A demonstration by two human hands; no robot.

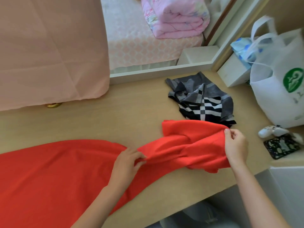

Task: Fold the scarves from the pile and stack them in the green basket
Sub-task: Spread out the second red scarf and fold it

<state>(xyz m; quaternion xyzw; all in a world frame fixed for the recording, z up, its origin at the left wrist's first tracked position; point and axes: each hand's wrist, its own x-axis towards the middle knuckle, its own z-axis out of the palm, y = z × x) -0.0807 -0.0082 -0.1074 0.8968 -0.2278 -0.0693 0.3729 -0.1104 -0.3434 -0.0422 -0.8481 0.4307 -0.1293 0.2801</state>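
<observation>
**First scarf barely begun, second waits, basket nowhere in sight**

A person works a long red scarf [49, 170] across a pale wooden table [107, 119], below a hanging pink cloth [49, 46] at the far left. The scarf's left stretch lies spread fairly flat and runs off the frame's left edge. No neat fold shows in it yet.

Near the middle, the left hand [127, 162] pinches a gathered ridge of the red fabric between thumb and curled fingers, at the point where the flat stretch meets a bunched, twisted section. That rumpled section runs rightward to the right hand [236, 146], which pinches the scarf's upper edge between thumb and fingertips and holds it slightly lifted off the table.

Just behind the red cloth, and touching or nearly touching its far edge, a grey and black checked scarf [202, 99] lies crumpled and unfolded, the only other scarf in view. Further right stand a white carrier bag [278, 96] and, near the table's edge, a dark patterned phone case [281, 146].

The green basket does not appear anywhere in the frame, and no folded scarf is visible. By this evidence the job looks to be at an early stage. The red scarf needs straightening before it can be folded, the checked one is untouched, and all the stacking lies ahead.
</observation>
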